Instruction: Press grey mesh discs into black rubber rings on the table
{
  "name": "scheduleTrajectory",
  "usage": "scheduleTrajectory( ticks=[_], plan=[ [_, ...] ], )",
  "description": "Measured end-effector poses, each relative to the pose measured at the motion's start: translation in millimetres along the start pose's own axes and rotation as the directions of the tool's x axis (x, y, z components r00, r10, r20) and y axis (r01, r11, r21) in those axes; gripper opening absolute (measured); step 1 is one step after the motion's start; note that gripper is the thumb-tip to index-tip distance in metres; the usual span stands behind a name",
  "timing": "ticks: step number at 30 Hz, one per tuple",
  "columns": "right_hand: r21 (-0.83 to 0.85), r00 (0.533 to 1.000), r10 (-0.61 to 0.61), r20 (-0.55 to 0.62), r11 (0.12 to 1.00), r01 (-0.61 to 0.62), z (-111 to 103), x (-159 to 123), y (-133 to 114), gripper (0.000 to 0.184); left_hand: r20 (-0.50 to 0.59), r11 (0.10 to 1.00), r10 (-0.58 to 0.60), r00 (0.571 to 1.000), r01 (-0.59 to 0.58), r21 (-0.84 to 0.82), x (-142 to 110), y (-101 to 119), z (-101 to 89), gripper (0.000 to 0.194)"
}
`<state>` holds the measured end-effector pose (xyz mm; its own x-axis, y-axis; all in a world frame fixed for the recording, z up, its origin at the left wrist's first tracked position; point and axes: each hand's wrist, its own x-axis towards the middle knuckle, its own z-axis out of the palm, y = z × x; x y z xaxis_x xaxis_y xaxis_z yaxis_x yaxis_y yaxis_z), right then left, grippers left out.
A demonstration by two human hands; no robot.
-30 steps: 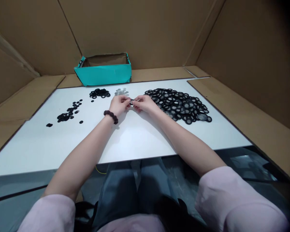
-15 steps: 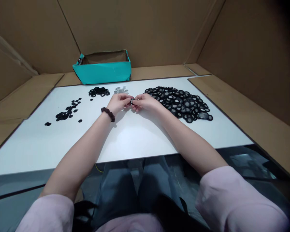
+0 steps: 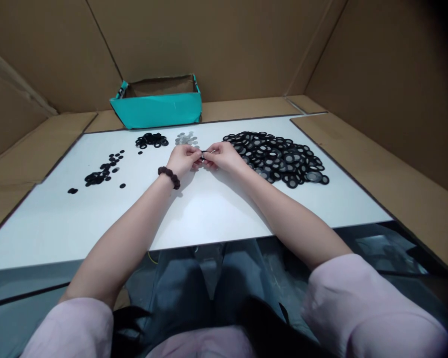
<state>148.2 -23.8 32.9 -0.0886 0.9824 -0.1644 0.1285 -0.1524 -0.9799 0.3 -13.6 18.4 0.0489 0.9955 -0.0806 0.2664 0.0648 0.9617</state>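
- Left hand and right hand met at frame centre, fingertips pinched together on one small black ring; ring mostly hidden, detail unclear.
- Big pile of mesh rings lay just right of the right hand; silver discs and black rings just above the hands.
- Versus a second earlier, hands sat slightly higher in frame, same pinch.
- White board bare toward near edge; teal box upper left.
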Motion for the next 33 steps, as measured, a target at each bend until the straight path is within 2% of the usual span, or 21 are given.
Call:
scheduleTrajectory(
  ticks=[1, 5, 11, 18, 22, 26, 33],
  plan=[
    [0.029, 1.0, 0.01, -0.007, 1.0, -0.01, 0, 0, 0, 0.035, -0.004, 1.0, 0.019, 1.0, -0.019, -0.008, 0, -1, 0.1, 0.002],
    [0.137, 0.998, 0.042, 0.039, 0.99, -0.047, -1, 2, -1, 0.029, 0.007, 0.995, 0.096, 0.995, -0.096, -0.032, 4, -5, -1.2, 0.013],
    [0.093, 0.987, 0.117, 0.106, 0.987, -0.127, -2, 0, -4, 0.029, 0.021, 0.996, 0.089, 0.996, -0.088, -0.033, 6, -6, -3.3, 0.01],
    [0.016, 0.997, 0.06, 0.051, 0.998, -0.061, 0, -6, -6, 0.037, 0.024, 0.999, 0.031, 0.999, -0.031, 0.011, 6, -7, -2.7, 0.005],
    [-0.059, 1.0, -0.007, 0.025, 0.998, 0.008, -2, 1, 2, 0.033, 0.001, 0.999, 0.016, 1.0, -0.016, 0.027, 7, -9, -0.3, 0.005],
    [-0.089, 0.999, -0.032, 0.02, 0.995, 0.034, -3, 6, 5, 0.032, -0.034, 0.99, 0.112, 0.993, -0.108, 0.092, 7, -10, 2.7, 0.009],
    [0.051, 0.996, 0.08, 0.03, 0.995, -0.082, -2, 0, -8, 0.034, -0.048, 0.937, 0.301, 0.953, -0.286, 0.199, 6, -8, 5.1, 0.023]
  ],
)
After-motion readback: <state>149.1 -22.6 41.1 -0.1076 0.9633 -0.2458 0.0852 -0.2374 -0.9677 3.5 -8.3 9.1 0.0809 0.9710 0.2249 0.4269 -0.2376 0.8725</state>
